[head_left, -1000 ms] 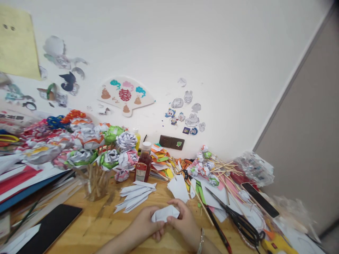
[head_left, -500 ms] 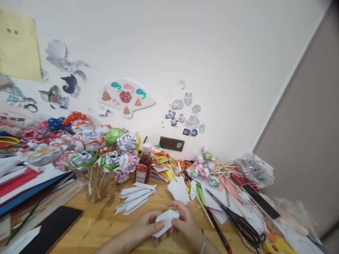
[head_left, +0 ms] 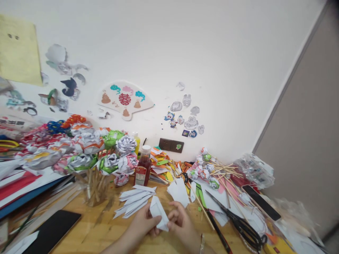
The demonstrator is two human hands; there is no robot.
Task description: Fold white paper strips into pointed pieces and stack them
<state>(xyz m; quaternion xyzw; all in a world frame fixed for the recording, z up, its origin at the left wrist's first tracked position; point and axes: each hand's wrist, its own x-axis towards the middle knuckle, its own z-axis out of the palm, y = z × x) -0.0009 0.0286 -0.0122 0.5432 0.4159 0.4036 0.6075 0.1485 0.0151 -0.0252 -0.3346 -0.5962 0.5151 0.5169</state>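
Observation:
A small folded sheet of white paper [head_left: 159, 212] is tilted up between my two hands, low in the middle of the view. My left hand [head_left: 146, 220] grips its left edge, thumb in front and fingers behind. At its lower right corner, my right hand [head_left: 181, 222] pinches the paper with the thumb and curled fingers. Just beyond my left hand lies a fanned pile of folded white paper strips [head_left: 135, 200] on the wooden table [head_left: 97, 229]. More white paper pieces [head_left: 178, 191] rest behind my right hand.
Paper flowers on sticks [head_left: 87, 141] stand in a clear container at left, beside a sauce bottle [head_left: 143, 167]. Black scissors [head_left: 238, 224], a pen [head_left: 219, 231] and a phone [head_left: 261, 202] lie at right. A black flat slab [head_left: 53, 231] lies at front left.
The paper has turned from lying nearly flat to a more upright, narrower shape with a long fold showing. My right hand has shifted to its lower right corner.

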